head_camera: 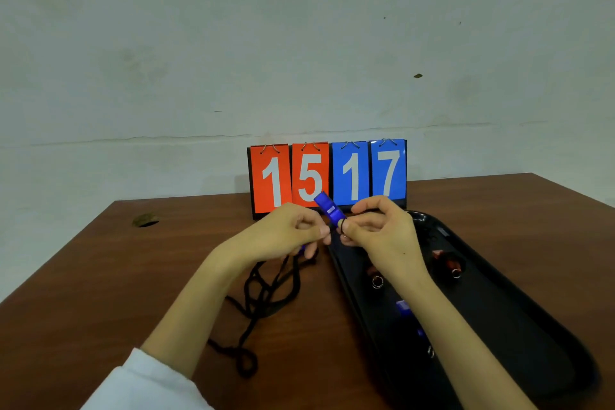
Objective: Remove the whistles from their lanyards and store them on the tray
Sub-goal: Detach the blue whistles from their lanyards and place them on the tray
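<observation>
Blue whistle (329,208) not yet freed, centre frame.
Left hand (289,230) pinches lanyard (266,293), right hand (379,230) pinches ring (342,226); tray (532,326), lower right, holds stored whistles (447,263).

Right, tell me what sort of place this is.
Likely a plain sports store or workroom: a flip scoreboard on a wooden table by a bare wall, whistles on a tray.

The right forearm (442,319) is covering most of a blue whistle (402,306) by the tray's (532,326) left rim; the tray's near end is being cut off. The left hand (283,233) is hiding the lanyard's (269,293) top end, the right hand (376,230) partly the held whistle's (329,208) ring
</observation>
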Demonstrator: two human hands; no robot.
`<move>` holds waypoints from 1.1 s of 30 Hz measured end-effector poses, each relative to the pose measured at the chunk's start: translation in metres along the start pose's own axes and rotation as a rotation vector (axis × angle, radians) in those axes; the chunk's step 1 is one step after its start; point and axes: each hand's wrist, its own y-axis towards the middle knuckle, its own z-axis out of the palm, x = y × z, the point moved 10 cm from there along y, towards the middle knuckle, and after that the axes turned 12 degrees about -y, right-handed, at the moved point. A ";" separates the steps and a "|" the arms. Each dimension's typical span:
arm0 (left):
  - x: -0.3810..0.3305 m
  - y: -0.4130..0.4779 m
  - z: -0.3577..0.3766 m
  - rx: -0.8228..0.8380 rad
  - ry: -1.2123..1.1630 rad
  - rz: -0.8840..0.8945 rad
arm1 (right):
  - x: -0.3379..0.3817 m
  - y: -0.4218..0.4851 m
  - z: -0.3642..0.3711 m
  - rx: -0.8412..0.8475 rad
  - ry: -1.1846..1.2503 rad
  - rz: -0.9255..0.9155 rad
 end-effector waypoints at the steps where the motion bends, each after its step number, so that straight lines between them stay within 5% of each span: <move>1: -0.002 0.001 0.002 -0.007 0.083 0.014 | -0.002 0.000 0.001 -0.006 -0.086 -0.006; 7: -0.014 -0.003 -0.008 -0.034 0.329 0.060 | -0.006 -0.005 0.026 0.231 -0.538 -0.077; 13: -0.013 -0.002 -0.008 0.004 0.207 0.090 | 0.006 -0.019 0.045 0.475 -0.364 -0.100; 17: 0.010 -0.011 -0.012 0.086 -0.046 -0.057 | 0.012 -0.019 0.041 0.511 -0.236 -0.045; 22: 0.023 -0.025 0.009 0.056 -0.361 -0.152 | 0.013 -0.016 0.034 0.459 -0.061 -0.008; 25: 0.020 -0.030 0.009 -0.106 -0.277 -0.131 | 0.010 -0.013 0.031 0.368 -0.083 0.012; 33: 0.033 -0.043 0.002 -0.399 -0.059 -0.135 | 0.010 -0.013 0.030 0.154 -0.583 -0.172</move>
